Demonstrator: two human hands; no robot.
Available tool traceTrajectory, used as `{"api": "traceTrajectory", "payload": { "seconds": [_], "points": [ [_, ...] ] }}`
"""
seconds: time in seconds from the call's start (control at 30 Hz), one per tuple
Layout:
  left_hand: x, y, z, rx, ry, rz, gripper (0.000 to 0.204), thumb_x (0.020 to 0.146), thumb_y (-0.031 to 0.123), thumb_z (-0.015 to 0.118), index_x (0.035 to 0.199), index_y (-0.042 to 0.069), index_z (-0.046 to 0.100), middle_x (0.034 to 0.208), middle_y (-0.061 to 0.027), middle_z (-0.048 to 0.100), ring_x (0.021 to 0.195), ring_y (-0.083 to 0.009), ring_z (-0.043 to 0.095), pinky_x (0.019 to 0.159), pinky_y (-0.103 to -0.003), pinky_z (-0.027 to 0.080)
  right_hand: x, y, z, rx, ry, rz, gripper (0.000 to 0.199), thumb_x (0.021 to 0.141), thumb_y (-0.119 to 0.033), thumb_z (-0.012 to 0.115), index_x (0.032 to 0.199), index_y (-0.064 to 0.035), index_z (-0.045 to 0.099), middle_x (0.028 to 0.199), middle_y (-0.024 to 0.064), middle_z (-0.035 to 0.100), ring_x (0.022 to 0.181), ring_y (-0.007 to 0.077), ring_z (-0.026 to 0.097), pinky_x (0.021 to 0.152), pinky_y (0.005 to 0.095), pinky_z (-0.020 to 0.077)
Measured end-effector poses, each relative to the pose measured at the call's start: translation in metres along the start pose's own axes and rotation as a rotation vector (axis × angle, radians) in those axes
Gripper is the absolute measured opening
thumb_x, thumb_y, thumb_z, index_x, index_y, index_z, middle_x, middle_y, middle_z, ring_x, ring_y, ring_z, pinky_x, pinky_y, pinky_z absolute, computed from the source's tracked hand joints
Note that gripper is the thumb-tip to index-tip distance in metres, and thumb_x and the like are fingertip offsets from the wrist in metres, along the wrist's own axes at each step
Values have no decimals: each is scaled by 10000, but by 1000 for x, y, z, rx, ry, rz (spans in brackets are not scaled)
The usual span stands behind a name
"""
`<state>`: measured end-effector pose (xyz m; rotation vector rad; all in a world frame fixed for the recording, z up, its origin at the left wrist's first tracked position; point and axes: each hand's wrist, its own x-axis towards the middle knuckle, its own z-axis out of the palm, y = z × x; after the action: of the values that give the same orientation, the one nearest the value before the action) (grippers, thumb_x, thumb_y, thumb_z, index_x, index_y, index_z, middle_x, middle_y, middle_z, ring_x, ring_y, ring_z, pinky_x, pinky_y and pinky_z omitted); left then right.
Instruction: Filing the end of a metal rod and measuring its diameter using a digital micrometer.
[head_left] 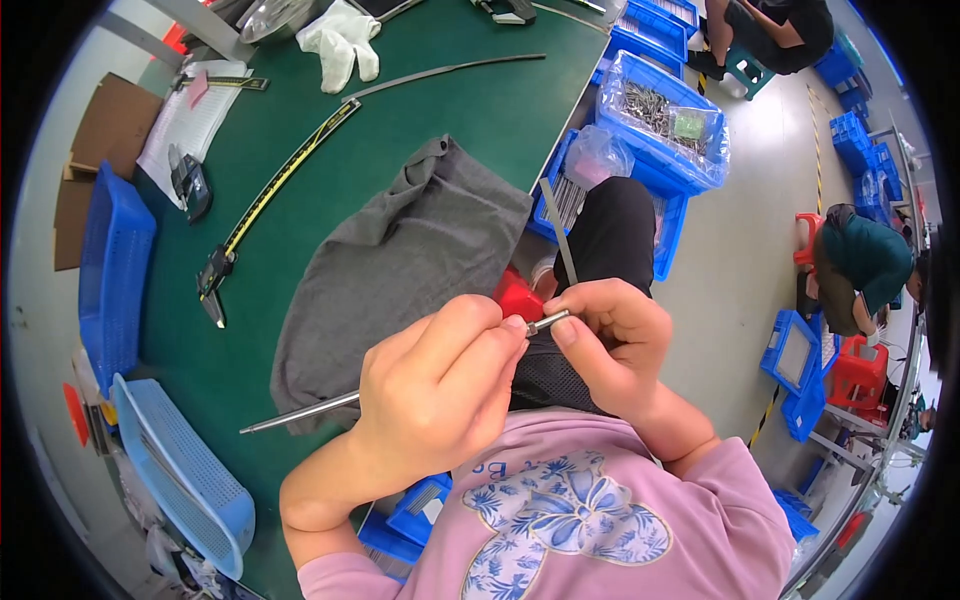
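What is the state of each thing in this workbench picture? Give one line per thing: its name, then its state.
left hand: closed around a thin metal rod.
right hand: pinching the rod's end.
thin metal rod: held across the body, its long end over the table.
grey cloth: crumpled, draped over the table edge.
long caliper: lying flat on the green table.
white gloves: lying unworn.
blue bin: filled with bagged metal parts.
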<state>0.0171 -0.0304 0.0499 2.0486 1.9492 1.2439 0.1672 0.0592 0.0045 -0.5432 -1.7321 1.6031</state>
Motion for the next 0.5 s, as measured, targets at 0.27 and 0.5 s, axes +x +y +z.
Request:
{"api": "traceTrajectory", "payload": {
  "seconds": [0.27,0.5],
  "points": [
    [0,4,-7,-17,-2,3,180,625,-4,677,791,6,610,783,-63,551,571,-205,579,465,-294,447,0,-8,5,4,2,15,86,844,13,545,927,33,559,681,-13,532,524,-7,397,470,157,269],
    [1,2,-7,-37,-5,-8,173,629,-5,674,784,11,599,788,-63,551,569,-208,580,467,-295,450,1,-11,7,16,24,22,75,848,6,547,917,32,557,673,-17,529,519,-9,400,468,156,268]
  ]
}}
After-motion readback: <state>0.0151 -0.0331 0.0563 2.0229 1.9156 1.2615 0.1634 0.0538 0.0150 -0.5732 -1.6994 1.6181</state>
